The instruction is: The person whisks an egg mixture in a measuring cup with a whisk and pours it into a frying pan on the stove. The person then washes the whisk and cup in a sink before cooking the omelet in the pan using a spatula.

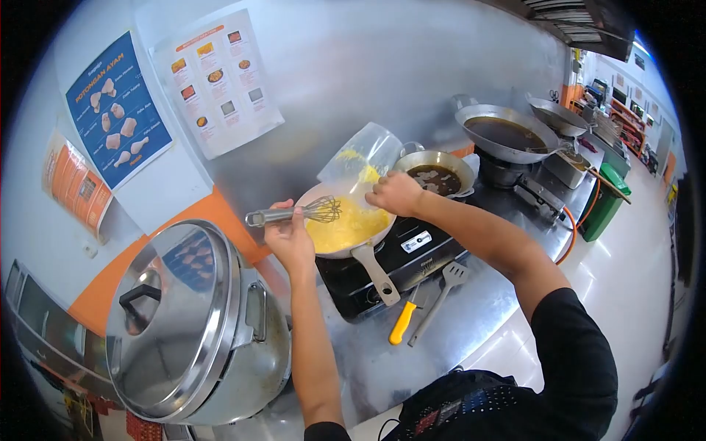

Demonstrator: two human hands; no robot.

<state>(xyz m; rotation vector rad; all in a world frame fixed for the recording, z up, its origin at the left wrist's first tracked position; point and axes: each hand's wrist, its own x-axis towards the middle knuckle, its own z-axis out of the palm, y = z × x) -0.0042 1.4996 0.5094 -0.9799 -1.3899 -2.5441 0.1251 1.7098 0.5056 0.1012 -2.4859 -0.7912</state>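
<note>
My left hand (289, 239) is closed around the handle of a metal whisk (322, 209), whose wires are over the left part of a pale pan (374, 270). Yellow egg-like mixture (344, 226) covers the pan's bottom. The pan sits on a black portable stove (426, 253), its handle toward me. My right hand (396, 194) has its fingers curled at the pan's far right edge, against a tilted clear plastic container (379, 143) with yellow residue inside. It appears to grip the container's rim.
A large lidded steel pot (173, 323) stands at left. A yellow-handled tool (402, 323) and slotted spatula (454, 274) lie on the steel counter (482, 312). Behind are a small pan of dark liquid (435, 178), a large wok (507, 136) and another wok (557, 117).
</note>
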